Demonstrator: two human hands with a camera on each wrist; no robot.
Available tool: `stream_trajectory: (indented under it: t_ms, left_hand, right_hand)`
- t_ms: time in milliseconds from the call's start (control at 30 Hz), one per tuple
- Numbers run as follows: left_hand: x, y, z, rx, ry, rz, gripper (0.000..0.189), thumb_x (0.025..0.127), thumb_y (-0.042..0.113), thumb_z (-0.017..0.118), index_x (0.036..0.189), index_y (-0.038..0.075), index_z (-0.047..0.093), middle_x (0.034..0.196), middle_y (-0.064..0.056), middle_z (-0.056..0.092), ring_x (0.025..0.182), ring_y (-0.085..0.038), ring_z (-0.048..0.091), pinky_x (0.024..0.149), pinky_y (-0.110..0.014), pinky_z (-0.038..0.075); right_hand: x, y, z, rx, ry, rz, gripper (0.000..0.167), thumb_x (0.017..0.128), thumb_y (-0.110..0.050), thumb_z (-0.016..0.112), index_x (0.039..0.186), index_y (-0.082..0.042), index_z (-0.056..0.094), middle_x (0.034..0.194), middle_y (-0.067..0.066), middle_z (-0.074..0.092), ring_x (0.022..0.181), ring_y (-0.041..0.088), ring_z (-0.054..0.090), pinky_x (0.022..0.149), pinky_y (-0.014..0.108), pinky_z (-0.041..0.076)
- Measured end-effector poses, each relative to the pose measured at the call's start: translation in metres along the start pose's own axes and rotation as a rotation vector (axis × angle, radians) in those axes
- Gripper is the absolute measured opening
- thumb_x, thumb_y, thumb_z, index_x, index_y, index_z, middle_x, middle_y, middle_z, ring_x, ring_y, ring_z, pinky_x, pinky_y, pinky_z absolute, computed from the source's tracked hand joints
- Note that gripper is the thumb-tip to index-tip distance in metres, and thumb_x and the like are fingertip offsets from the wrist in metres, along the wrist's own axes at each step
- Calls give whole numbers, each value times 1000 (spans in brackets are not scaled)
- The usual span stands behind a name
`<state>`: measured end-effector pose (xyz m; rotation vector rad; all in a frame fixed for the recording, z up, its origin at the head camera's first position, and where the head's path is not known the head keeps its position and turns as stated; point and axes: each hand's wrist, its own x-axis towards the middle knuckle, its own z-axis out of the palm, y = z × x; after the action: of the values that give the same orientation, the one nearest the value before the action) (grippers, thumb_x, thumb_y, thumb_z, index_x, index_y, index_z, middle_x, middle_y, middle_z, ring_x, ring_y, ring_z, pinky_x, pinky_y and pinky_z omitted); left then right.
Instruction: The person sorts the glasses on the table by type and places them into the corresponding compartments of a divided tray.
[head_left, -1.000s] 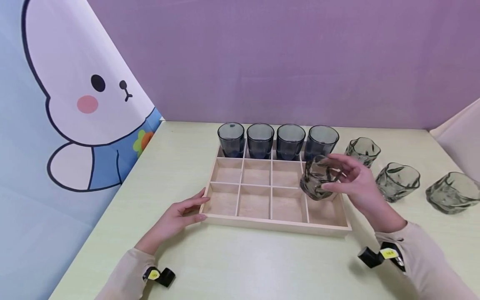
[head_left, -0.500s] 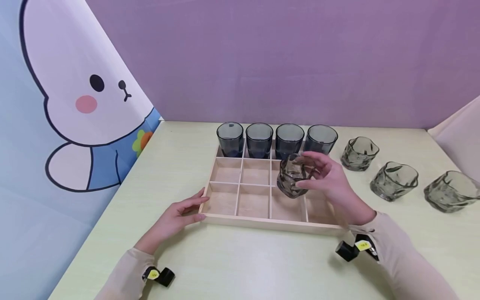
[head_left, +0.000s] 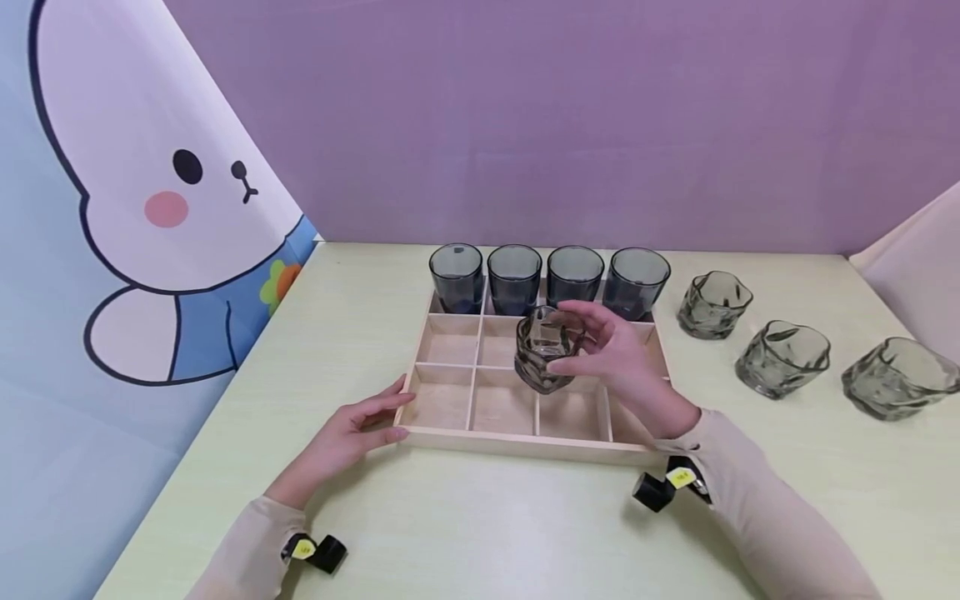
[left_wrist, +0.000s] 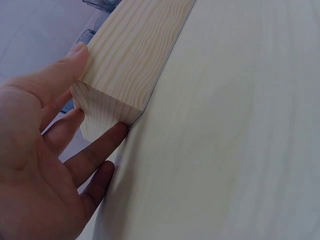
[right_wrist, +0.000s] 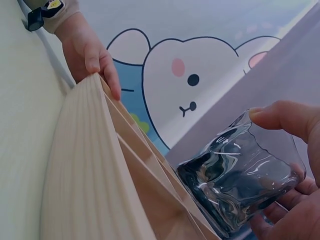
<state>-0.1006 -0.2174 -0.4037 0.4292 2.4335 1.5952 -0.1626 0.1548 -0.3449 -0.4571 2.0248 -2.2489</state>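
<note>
While the pale, rectangular wooden compartment tray (head_left: pixel 510 444) is touched at its near-left corner by the spread left hand (head_left: pixel 348 433), the smoky-grey, wavy-sided glass tumbler (head_left: pixel 538 358) is pinched by the nearer right hand (head_left: pixel 624 364), leftward of its palm, over mid-tray.

room above front-left compartment (head_left: pixel 441 398), dark glasses (head_left: pixel 514 282) barring tray's (head_left: pixel 517 447) back, wavy glasses (head_left: pixel 782 362) rightward

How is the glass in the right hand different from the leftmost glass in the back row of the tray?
The held glass has wavy sides; the leftmost glass has straight, tapering ones.
The right hand grips the held glass above the tray; the leftmost glass stands in it.
Both are transparent and tinted.
</note>
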Motion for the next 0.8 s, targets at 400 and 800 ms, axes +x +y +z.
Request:
stream_trajectory:
  t_ms: [400, 800]
  left_hand:
    - [0, 0, 0, -9, 6, 5, 50, 90, 9, 74, 137, 2, 59, 158, -14, 32, 134, -39, 46, 102, -33, 47]
    - [1, -1, 0, -3, 1, 30, 49, 90, 8, 73, 136, 1, 59, 157, -15, 33, 134, -38, 45, 101, -28, 46]
  right_hand:
    - [14, 3, 27, 40, -45, -16, 77, 63, 25, 75, 134, 6, 53, 125, 14, 66, 115, 25, 59, 98, 31, 50]
    - [31, -4, 57, -44, -6, 112, 79, 67, 19, 81, 138, 1, 53, 133, 14, 61, 123, 26, 55, 105, 34, 45]
